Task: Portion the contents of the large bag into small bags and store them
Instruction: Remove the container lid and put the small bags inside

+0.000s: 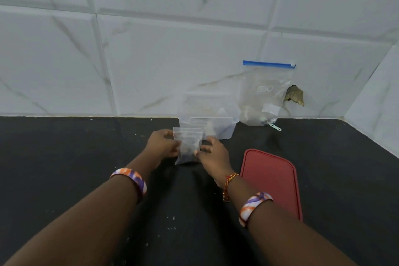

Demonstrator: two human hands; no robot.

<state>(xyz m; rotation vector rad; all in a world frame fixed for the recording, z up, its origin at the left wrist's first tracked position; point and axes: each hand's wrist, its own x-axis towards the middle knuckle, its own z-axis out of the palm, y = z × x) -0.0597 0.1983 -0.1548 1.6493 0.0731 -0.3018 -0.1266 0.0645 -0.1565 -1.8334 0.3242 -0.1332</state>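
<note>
A small clear zip bag (188, 146) with dark contents at its bottom stands on the black counter, held between both hands. My left hand (160, 143) pinches its left edge near the top. My right hand (212, 152) grips its right side lower down. Just behind it sits a clear plastic container (224, 112) with pale contents and what looks like another small bag inside. The large clear bag (266, 93) with a blue slider top leans upright against the tiled wall at the back right.
A red container lid (273, 177) lies flat on the black counter (64, 157) right of my right wrist. A hole in the wall tile (294, 95) shows beside the large bag. A small white clip (275, 127) lies at the bag's foot. The wall corner closes the right side.
</note>
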